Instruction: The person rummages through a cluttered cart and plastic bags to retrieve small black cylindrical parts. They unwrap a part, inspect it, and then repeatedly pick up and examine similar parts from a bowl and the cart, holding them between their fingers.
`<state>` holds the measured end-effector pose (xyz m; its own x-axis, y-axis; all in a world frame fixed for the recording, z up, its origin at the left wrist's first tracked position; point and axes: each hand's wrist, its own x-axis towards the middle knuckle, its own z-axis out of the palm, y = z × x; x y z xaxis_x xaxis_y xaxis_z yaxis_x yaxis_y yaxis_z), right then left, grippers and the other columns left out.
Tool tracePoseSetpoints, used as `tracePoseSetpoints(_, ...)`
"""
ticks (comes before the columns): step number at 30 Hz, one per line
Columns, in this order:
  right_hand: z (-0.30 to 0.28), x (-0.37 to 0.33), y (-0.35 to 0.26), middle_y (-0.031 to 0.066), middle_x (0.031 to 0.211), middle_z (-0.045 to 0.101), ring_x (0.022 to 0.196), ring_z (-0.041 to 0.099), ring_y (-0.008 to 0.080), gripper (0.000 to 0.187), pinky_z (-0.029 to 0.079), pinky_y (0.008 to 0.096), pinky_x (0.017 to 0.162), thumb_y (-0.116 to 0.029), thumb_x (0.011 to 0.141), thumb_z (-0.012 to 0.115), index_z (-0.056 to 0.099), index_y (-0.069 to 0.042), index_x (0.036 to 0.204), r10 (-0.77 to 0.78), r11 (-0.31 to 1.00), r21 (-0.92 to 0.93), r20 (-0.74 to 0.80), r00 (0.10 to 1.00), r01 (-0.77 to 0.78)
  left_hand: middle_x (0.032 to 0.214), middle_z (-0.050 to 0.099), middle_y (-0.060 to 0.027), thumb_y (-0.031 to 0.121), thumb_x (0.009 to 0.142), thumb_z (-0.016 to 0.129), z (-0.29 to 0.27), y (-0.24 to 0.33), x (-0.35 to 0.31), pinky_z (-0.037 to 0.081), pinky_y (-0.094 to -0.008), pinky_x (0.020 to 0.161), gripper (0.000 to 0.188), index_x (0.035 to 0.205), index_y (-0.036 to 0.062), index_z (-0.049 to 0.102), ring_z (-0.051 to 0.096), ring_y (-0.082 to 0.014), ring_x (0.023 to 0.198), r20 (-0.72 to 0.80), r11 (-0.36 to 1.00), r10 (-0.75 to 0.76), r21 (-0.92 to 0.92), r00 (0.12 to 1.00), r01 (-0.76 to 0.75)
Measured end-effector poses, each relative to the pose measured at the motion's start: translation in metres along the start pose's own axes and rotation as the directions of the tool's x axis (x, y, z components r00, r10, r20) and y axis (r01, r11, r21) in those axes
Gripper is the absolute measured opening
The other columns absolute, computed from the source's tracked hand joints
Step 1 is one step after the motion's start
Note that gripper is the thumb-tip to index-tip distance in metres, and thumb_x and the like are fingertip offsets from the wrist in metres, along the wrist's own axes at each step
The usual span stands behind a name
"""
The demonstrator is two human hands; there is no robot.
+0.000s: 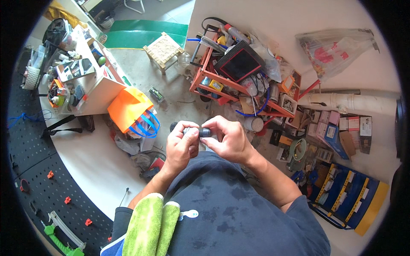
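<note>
In front of my chest, both hands hold a short dark cylinder (205, 132) that resembles a small flashlight; its exact kind is unclear. My left hand (181, 145) is closed around its body, and a dark rounded end pokes out past the fingers on the left. With thumb and forefinger, my right hand (228, 138) pinches the right end, which has a ridged black surface. The fingers hide most of the middle. A green towel (149, 226) hangs over my left shoulder, against my dark shirt.
A red metal rack (222, 77) piled with tools and a black-screened device stands ahead. An orange bag (130, 109) hangs by a cluttered white table (96, 96) on the left. Further off is a woven stool (163, 49). Boxes (329, 128) and a blue-yellow organizer (348, 194) lie right.
</note>
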<state>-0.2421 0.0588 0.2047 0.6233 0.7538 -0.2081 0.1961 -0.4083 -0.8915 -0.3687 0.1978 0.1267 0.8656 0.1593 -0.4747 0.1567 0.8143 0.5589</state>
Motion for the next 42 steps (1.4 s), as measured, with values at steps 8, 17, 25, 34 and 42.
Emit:
tracePoseSetpoints(8,-0.007,0.006,0.026,0.0062,0.101,0.064,0.082,0.061,0.0113,0.037,0.05,0.0226,0.07,0.021,0.074,0.06,0.064,-0.005,0.1,-0.256,0.953,0.106,-0.213,0.943,0.283,0.071,0.044,0.0013,0.038,0.112,0.051,-0.027,0.007,0.014,0.03,-0.021,0.038,0.031,0.1,0.0098,0.059,0.035,-0.0069,0.051,0.209,0.797,-0.339,-0.455,0.918,0.397)
tracePoseSetpoints(17,0.003,-0.002,0.032,0.0075,0.103,0.071,0.064,0.052,0.0043,0.046,0.037,0.0214,0.049,0.013,0.084,0.072,0.058,-0.006,0.123,0.188,0.49,0.837,0.169,0.967,-0.242,0.083,0.05,-0.0042,0.038,0.11,0.051,-0.029,0.002,0.022,0.035,-0.022,0.041,0.033,0.111,0.0061,0.061,0.039,-0.0101,0.058,0.499,0.733,-0.182,-0.505,0.847,0.455)
tracePoseSetpoints(25,0.009,-0.003,0.03,0.0098,0.102,0.072,0.061,0.052,0.0063,0.042,0.039,0.0218,0.05,0.008,0.087,0.073,0.059,-0.004,0.125,0.185,0.453,0.86,0.167,0.968,-0.235,0.095,0.057,-0.0106,0.038,0.108,0.046,-0.026,0.01,0.02,0.039,-0.0234,0.045,0.037,0.114,0.0046,0.059,0.041,-0.0121,0.059,0.456,0.75,-0.192,-0.503,0.869,0.43)
tracePoseSetpoints(34,0.011,-0.001,0.026,0.0115,0.102,0.072,0.06,0.053,0.0073,0.044,0.04,0.0227,0.049,0.006,0.088,0.073,0.059,0.0,0.13,0.168,0.408,0.872,0.221,0.961,-0.272,0.086,0.058,-0.0091,0.037,0.107,0.046,-0.033,0.009,0.024,0.04,-0.0235,0.045,0.032,0.108,0.0061,0.057,0.042,-0.0115,0.058,0.534,0.656,-0.186,-0.557,0.824,0.509)
tracePoseSetpoints(42,0.011,-0.002,0.029,0.0126,0.106,0.072,0.059,0.052,0.0062,0.045,0.041,0.0218,0.049,0.001,0.091,0.069,0.061,0.006,0.134,0.107,0.349,0.903,0.228,0.968,-0.252,0.091,0.061,-0.0132,0.035,0.107,0.046,-0.028,0.008,0.024,0.041,-0.024,0.044,0.034,0.108,0.0038,0.059,0.042,-0.0117,0.057,0.542,0.621,-0.171,-0.588,0.823,0.517)
